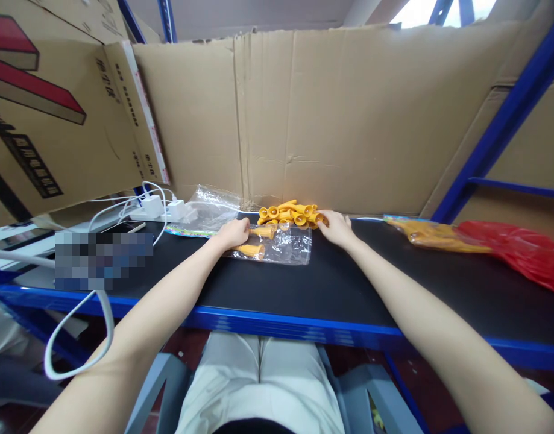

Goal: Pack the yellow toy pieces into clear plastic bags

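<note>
Head view, clock centred on the clear bag [291,252], wearer at 6. Pile of yellow flared pieces [284,215] at 12 to 1; two loose pieces [252,249] at 9 to 10, in or on the bag, can't tell which. Left hand [234,233] at 10, fingers curled in beside them; can't tell if pinching. Right hand [337,227] at 2, fingertips on the pile's end piece; can't tell if gripped. Pieces look light, stiff, smooth: take by the narrow stem. Film likely limp, slippery: pinch the edge.

Brown cardboard panels [371,120] stand behind a black-topped, blue-framed table [340,295].
</note>
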Demonstrator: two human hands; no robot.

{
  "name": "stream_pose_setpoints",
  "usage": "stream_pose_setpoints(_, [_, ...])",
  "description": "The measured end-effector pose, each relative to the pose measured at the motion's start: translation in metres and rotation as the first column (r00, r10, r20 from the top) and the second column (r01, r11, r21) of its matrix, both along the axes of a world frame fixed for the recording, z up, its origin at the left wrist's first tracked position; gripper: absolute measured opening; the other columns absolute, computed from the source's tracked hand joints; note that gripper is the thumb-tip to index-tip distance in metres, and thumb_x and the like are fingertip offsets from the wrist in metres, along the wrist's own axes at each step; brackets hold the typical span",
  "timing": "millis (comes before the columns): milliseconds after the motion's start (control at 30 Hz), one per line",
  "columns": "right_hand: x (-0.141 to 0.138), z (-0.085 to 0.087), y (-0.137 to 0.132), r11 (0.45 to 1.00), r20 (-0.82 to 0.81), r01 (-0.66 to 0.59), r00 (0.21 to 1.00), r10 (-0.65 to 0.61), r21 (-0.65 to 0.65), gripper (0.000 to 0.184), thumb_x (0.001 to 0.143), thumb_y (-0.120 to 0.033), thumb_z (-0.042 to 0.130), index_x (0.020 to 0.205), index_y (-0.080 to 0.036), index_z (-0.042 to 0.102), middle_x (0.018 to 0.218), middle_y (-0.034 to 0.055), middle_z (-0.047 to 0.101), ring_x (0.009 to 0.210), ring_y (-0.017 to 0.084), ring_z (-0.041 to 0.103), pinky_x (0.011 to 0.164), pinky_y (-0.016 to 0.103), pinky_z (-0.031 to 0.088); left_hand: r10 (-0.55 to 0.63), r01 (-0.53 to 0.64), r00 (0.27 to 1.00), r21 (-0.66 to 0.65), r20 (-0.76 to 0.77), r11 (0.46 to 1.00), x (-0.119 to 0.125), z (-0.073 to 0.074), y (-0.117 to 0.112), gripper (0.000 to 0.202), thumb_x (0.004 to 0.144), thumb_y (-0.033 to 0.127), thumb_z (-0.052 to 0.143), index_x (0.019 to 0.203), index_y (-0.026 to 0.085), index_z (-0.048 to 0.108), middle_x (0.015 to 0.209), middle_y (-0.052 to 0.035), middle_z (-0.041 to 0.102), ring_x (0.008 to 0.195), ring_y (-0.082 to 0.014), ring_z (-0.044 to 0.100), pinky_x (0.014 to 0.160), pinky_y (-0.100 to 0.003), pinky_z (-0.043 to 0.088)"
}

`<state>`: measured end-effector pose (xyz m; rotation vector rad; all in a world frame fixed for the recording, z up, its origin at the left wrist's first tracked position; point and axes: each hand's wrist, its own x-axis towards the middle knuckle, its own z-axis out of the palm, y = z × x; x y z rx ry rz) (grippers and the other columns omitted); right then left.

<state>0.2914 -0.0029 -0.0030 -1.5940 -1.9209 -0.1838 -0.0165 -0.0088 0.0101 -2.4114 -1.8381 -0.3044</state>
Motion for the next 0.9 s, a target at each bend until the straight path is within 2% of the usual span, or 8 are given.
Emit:
stream_pose_setpoints(133, [-0.004,0.005,-0.006,0.999,0.008,-0.037,0.999,0.037,0.021,0.038,0.080,-0.025,0.043,0.117,-0.025,0.051,0.125,0.0087,0.052,0.119,0.029,0.040,0.095,0.067,0.017,-0.010,0.010,1.000,-0.010,0.015,1.000,0.001,0.000,-0.001,0.032,0.083,0.029,0.036,0.106,0.018,0.054,0.101,-0.0136,0.063,0.091,-0.0268,0.059,0.076,-0.035,0.043])
stream_pose_setpoints(233, [-0.005,0.005,-0.008,0.997,0.060,-0.063,0.996,0.061,0.033,0.043,0.076,-0.030,0.051,0.118,-0.024,0.049,0.123,0.0100,0.053,0.117,0.030,0.041,0.096,0.066,0.015,-0.019,0.020,0.999,-0.011,0.041,1.000,0.001,0.000,-0.001,0.031,0.082,0.029,0.037,0.104,0.018,0.055,0.101,-0.0145,0.063,0.091,-0.0273,0.059,0.076,-0.035,0.043])
stream_pose_setpoints(400, [-0.005,0.002,-0.005,0.993,0.156,-0.035,0.988,0.017,0.115,0.035,0.079,-0.031,0.050,0.111,-0.020,0.052,0.108,0.0108,0.059,0.106,0.028,0.049,0.098,0.059,0.016,-0.030,0.031,0.999,-0.020,0.031,0.999,0.001,0.001,-0.002,0.030,0.081,0.028,0.038,0.103,0.019,0.055,0.100,-0.0123,0.064,0.089,-0.0256,0.059,0.075,-0.033,0.043])
stream_pose_setpoints(533, [-0.006,0.005,-0.006,0.982,0.147,-0.027,0.989,-0.001,0.189,0.034,0.081,-0.030,0.048,0.113,-0.019,0.052,0.103,0.0112,0.060,0.100,0.027,0.051,0.096,0.052,0.022,-0.026,0.027,0.999,-0.030,0.030,0.999,0.001,0.003,-0.004,0.028,0.081,0.028,0.039,0.102,0.020,0.055,0.099,-0.0113,0.064,0.087,-0.0242,0.059,0.073,-0.032,0.043])
stream_pose_setpoints(700, [-0.003,0.013,-0.010,0.969,0.043,-0.020,0.999,0.010,0.247,0.037,0.082,-0.028,0.045,0.117,-0.019,0.050,0.107,0.0119,0.057,0.100,0.025,0.051,0.086,0.042,0.033,-0.009,0.011,0.999,-0.043,0.044,0.999,0.002,0.003,-0.004,0.028,0.080,0.028,0.041,0.103,0.020,0.055,0.101,-0.0110,0.064,0.090,-0.0242,0.059,0.075,-0.031,0.043])
stream_pose_setpoints(900, [0.002,0.021,-0.014,0.946,-0.039,0.006,0.999,0.008,0.323,0.039,0.082,-0.025,0.043,0.120,-0.020,0.050,0.112,0.0116,0.055,0.102,0.026,0.051,0.083,0.040,0.036,-0.024,0.027,0.997,-0.043,0.069,0.999,0.001,0.002,-0.002,0.028,0.079,0.027,0.042,0.103,0.020,0.056,0.102,-0.0117,0.064,0.092,-0.0260,0.059,0.076,-0.033,0.043])
